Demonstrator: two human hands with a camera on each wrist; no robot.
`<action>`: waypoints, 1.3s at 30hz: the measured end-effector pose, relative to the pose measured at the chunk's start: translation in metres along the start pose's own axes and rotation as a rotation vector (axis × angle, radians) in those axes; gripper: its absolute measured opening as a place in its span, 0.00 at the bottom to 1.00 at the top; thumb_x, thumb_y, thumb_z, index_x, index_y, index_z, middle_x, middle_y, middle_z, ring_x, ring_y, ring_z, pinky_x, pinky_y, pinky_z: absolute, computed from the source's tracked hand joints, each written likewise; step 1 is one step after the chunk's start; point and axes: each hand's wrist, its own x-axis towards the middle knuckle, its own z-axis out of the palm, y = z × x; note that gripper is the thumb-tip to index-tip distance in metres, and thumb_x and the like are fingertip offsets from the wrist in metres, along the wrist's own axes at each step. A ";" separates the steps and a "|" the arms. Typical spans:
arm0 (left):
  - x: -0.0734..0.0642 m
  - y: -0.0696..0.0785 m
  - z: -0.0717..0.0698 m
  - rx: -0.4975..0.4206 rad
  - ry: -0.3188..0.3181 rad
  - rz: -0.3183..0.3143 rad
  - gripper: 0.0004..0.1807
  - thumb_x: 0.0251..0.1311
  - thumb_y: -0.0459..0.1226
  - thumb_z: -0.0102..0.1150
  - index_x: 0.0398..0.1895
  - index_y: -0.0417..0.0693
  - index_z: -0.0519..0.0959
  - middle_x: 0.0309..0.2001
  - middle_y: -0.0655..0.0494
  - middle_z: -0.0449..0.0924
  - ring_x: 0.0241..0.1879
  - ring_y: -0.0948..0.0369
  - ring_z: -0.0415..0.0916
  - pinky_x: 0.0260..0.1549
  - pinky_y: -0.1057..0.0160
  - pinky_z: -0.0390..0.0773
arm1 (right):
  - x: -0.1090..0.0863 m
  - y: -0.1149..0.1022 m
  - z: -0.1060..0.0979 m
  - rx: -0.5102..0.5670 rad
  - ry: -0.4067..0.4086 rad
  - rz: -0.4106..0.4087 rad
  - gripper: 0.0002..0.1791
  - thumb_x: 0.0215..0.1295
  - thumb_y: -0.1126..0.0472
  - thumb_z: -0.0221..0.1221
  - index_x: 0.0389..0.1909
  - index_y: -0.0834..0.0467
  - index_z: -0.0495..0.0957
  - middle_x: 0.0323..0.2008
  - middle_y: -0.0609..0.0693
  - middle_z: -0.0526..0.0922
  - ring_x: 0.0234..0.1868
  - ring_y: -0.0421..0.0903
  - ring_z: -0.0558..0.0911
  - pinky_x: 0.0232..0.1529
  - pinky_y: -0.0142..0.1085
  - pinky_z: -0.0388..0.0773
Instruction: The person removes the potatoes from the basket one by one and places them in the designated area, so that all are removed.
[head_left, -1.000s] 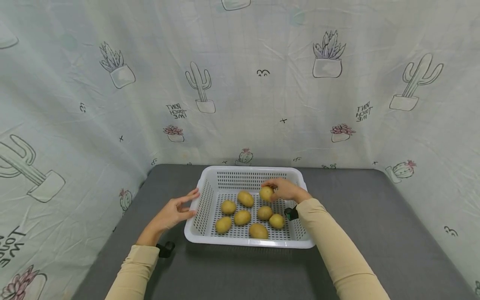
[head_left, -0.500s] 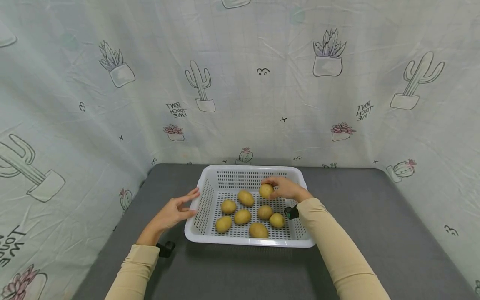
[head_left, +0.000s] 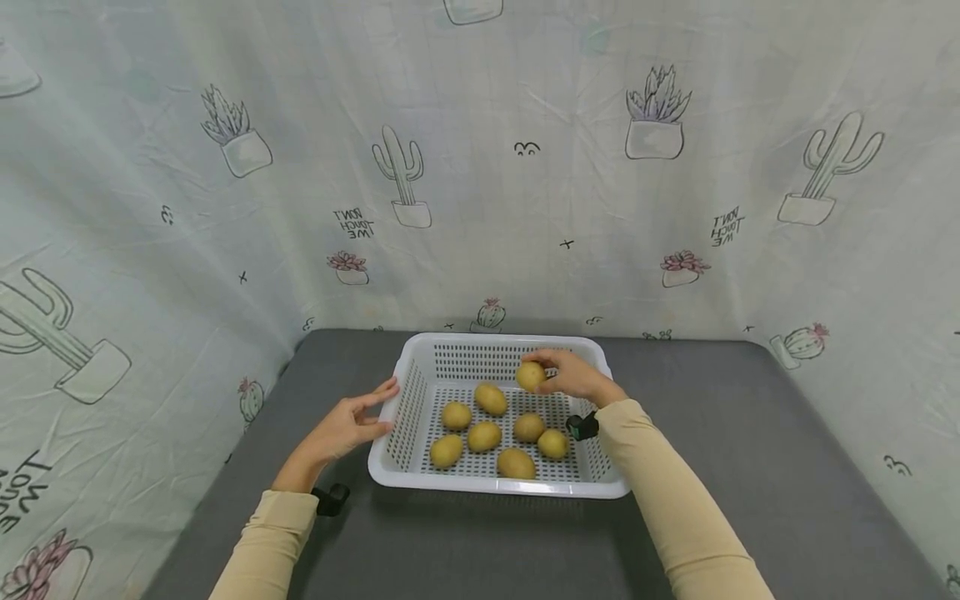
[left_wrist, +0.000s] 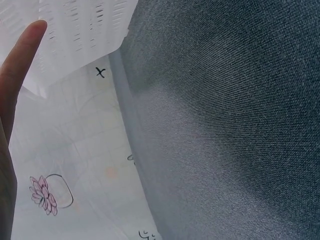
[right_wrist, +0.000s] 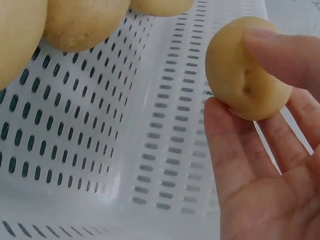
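Note:
In the head view, a white slotted plastic basket (head_left: 501, 485) stands on the table with several yellow potatoes lying on its floor, among them one potato (head_left: 491, 399) near the middle. My right hand (head_left: 573, 377) grips a potato (head_left: 531, 377) between thumb and fingers, above the floor in the back right part. The right wrist view shows this held potato (right_wrist: 245, 65) close up, two small dark pits on its skin. At the basket's left rim my left hand (head_left: 343, 427) has its fingers extended, the tips touching the rim. A finger (left_wrist: 22, 55) lies across the basket wall in the left wrist view.
The basket rests on a dark grey cloth-covered table (head_left: 720, 467). Behind and beside it hangs a pale curtain (head_left: 480, 192) printed with cacti and potted plants. The basket's raised walls surround the potatoes.
The right hand has lifted its potato slightly, upward off the basket floor. My left hand stays at the left rim, and the other potatoes have not moved.

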 end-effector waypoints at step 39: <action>0.000 0.003 -0.002 0.009 -0.013 0.016 0.38 0.61 0.31 0.59 0.70 0.32 0.53 0.75 0.41 0.37 0.52 0.40 0.75 0.44 0.66 0.78 | -0.072 -0.026 -0.032 0.308 0.219 -0.263 0.33 0.60 0.69 0.61 0.67 0.65 0.62 0.63 0.62 0.66 0.55 0.35 0.75 0.53 0.27 0.73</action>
